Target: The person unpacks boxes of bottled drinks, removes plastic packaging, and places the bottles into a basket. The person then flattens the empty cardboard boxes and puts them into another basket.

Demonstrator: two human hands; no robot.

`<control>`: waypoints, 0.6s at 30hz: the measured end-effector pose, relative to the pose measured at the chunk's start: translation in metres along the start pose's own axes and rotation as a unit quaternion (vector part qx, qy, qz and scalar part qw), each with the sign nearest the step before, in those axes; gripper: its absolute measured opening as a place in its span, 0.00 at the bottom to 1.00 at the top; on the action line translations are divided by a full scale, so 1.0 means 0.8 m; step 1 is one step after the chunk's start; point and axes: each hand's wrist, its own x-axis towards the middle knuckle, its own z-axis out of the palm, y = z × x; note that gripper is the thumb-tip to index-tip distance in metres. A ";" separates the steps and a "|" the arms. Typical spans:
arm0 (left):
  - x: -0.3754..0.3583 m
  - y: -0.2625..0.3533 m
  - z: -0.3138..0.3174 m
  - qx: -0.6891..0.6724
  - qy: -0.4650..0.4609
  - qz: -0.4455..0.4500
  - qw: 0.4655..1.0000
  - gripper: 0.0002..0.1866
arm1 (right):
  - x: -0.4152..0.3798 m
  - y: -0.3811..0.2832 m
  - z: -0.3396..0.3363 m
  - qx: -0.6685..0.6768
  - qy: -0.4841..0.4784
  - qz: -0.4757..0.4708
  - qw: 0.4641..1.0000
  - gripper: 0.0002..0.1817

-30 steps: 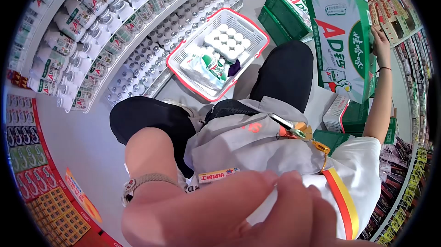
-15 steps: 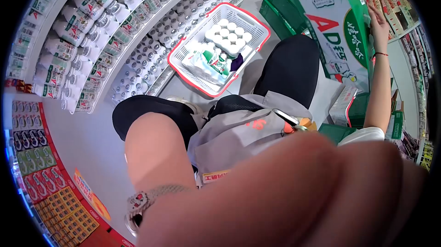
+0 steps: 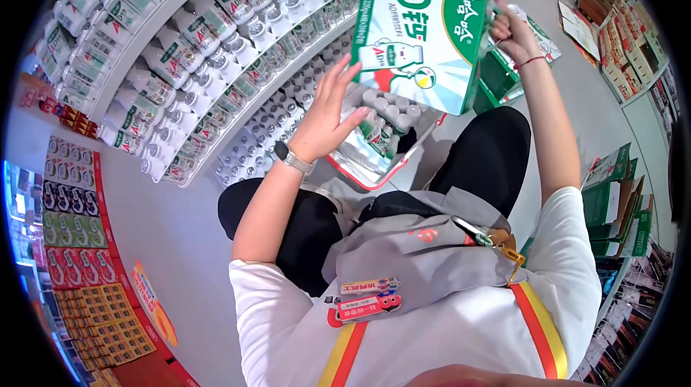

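Note:
A green-and-white drink carton (image 3: 425, 9) printed with large red and green lettering is held up over the far part of a shopping basket (image 3: 368, 184). My right hand (image 3: 515, 36) grips the carton's right edge, its fingers curled in and partly hidden. Close by the carton's lower left corner, my left hand (image 3: 324, 115) is open with fingers spread and holds nothing. Inside the basket are a pack of white-capped bottles (image 3: 392, 110) and a plastic-wrapped pack with a green label (image 3: 376, 135), both partly covered by the carton in this view.
Curved shelves (image 3: 209, 117) of white bottles rise at the left. Green cartons (image 3: 497, 77) stand beyond my right knee, and opened green boxes (image 3: 612, 200) are at the right. Stacked drink packs (image 3: 75, 221) line the far left.
The carton has moved left, from beside my right knee to over the basket. My left arm, blurred close to the camera before, has come down and reached forward to the carton.

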 end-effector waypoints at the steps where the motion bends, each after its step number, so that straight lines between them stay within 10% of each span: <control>1: -0.009 -0.021 -0.007 -0.020 -0.011 0.005 1.000 0.36 | 0.005 0.020 -0.010 0.078 -0.047 0.096 0.991 0.19; 6: 0.003 -0.021 -0.016 -0.223 0.216 -0.001 0.951 0.31 | -0.043 0.151 -0.004 0.168 0.127 0.242 0.947 0.17; 10: 0.043 -0.014 -0.002 0.075 0.086 -0.020 0.993 0.16 | -0.079 0.226 -0.046 0.021 0.066 0.370 0.926 0.20; 18: 0.160 -0.092 0.019 0.000 -0.020 -0.057 0.998 0.19 | -0.174 0.118 -0.014 -0.244 -0.006 0.370 0.896 0.22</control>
